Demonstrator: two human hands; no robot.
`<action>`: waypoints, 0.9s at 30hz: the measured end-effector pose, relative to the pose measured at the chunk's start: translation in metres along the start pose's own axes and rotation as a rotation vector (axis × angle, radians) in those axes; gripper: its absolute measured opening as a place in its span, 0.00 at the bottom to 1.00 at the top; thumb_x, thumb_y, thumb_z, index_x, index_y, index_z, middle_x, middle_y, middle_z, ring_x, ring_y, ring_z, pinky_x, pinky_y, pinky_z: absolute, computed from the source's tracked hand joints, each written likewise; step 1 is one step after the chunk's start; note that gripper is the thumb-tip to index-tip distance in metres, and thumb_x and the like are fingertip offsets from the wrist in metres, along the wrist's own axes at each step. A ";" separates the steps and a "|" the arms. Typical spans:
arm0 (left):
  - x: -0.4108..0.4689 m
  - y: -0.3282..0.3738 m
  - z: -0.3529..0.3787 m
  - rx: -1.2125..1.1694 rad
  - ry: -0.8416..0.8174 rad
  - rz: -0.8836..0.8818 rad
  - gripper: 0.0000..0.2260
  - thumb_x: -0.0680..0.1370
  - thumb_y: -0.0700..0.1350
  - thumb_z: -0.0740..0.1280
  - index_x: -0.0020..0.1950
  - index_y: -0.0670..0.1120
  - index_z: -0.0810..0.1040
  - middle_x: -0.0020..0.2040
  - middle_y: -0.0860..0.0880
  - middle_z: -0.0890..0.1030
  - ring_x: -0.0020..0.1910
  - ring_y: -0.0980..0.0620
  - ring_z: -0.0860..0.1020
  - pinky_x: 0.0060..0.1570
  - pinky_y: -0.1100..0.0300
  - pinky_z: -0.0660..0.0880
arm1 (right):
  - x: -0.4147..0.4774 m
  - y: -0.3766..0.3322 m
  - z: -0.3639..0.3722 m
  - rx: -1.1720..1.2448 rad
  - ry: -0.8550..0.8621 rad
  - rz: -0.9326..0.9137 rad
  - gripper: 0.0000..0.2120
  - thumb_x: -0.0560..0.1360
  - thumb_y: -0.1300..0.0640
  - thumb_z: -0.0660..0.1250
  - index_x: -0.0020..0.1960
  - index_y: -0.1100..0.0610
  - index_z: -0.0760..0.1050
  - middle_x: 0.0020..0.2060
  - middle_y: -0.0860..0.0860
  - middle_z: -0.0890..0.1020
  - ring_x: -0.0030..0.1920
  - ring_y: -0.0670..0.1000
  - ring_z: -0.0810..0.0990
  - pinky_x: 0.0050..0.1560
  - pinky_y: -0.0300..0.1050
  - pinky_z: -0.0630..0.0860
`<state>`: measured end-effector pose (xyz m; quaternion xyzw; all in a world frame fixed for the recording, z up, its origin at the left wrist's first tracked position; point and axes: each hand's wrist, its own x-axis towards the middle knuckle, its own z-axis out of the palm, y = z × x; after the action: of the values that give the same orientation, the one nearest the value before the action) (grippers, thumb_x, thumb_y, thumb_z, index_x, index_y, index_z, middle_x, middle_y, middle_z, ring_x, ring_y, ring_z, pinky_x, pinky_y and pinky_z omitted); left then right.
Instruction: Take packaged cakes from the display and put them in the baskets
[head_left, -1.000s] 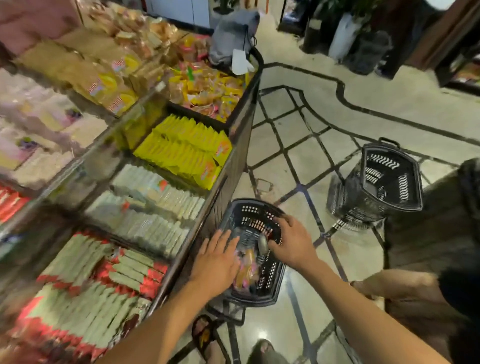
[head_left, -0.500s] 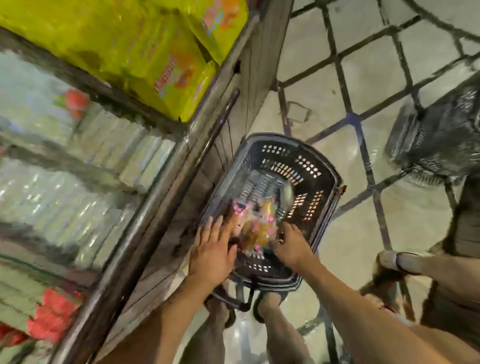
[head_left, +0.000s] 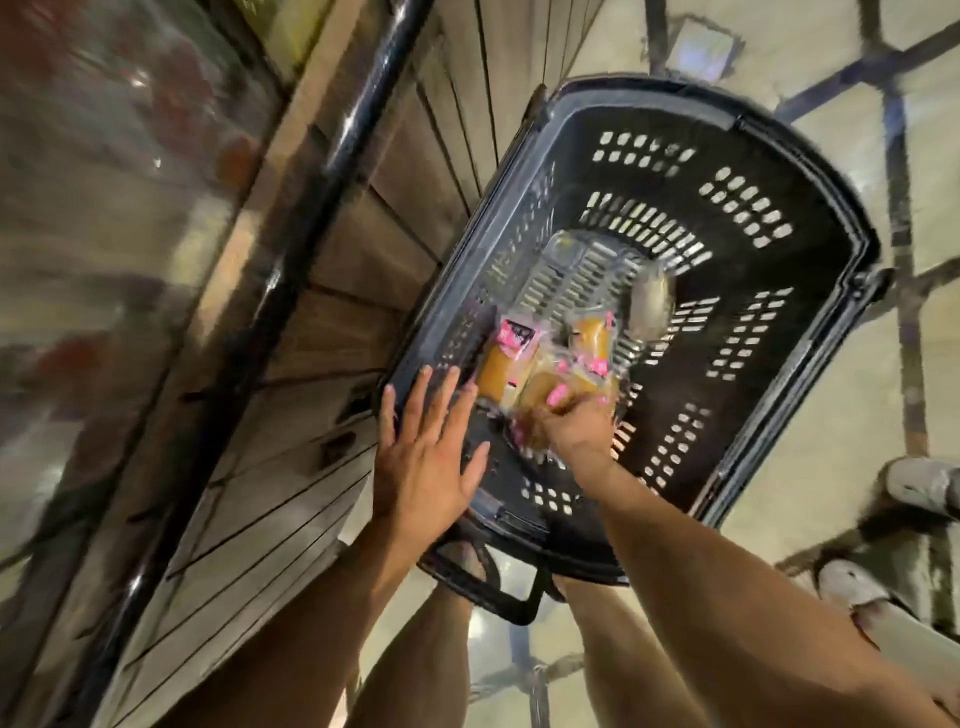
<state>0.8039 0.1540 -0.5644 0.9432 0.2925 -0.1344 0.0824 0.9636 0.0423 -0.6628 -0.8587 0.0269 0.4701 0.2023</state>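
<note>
Reaching down into the black perforated plastic basket (head_left: 826, 249) at the centre right of the frame, the right hand (head_left: 571, 423) has its fingers curled over the clear-wrapped golden cakes with pink labels (head_left: 501, 364). The cakes lie bunched on the basket floor near its lower-left wall. The hand looks to be pinching the wrapping, though the fingertips are hidden beneath it. The left hand (head_left: 423, 457) is flat and spread, gripping nothing, its fingers laid over the basket's near-left rim. The likeliest slip, I judge, lies with the wrapping — thin film can cling to fingers, so a quick withdrawal could drag a packet up and tip it over the rim onto the pale tiled floor (head_left: 831, 73). Pressing down hard could also squash the soft cakes. The basket stands just beside the slatted wooden side of the display (head_left: 395, 218) at the centre left. Weight from the flat left hand on one rim might rock or shove it — more so since it holds little and is probably light. The whole view is motion-blurred, so a smeared pale packet (head_left: 652, 301) further up the basket cannot be identified.
</note>
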 end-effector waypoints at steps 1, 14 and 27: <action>0.000 0.000 0.001 0.000 0.006 0.001 0.30 0.80 0.60 0.65 0.80 0.50 0.67 0.83 0.48 0.62 0.84 0.45 0.53 0.79 0.35 0.50 | 0.000 0.000 0.003 0.019 0.023 0.010 0.22 0.70 0.39 0.73 0.50 0.57 0.78 0.39 0.50 0.82 0.40 0.53 0.81 0.46 0.45 0.78; 0.003 0.011 -0.040 -0.220 -0.156 -0.055 0.28 0.83 0.56 0.61 0.81 0.47 0.64 0.83 0.47 0.61 0.84 0.47 0.52 0.80 0.44 0.58 | -0.061 -0.013 -0.085 0.089 -0.024 -0.073 0.20 0.70 0.43 0.76 0.55 0.51 0.74 0.43 0.44 0.81 0.41 0.46 0.80 0.48 0.42 0.75; 0.014 0.036 -0.097 -1.409 -0.558 -0.586 0.19 0.75 0.58 0.76 0.62 0.51 0.82 0.55 0.50 0.87 0.56 0.48 0.85 0.62 0.44 0.80 | -0.125 -0.046 -0.128 0.413 -0.648 -0.148 0.18 0.74 0.54 0.77 0.62 0.54 0.80 0.55 0.54 0.86 0.56 0.52 0.85 0.59 0.50 0.81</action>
<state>0.8558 0.1546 -0.4736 0.4869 0.5120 -0.1652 0.6881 1.0065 0.0187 -0.4845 -0.6066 -0.0064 0.6856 0.4024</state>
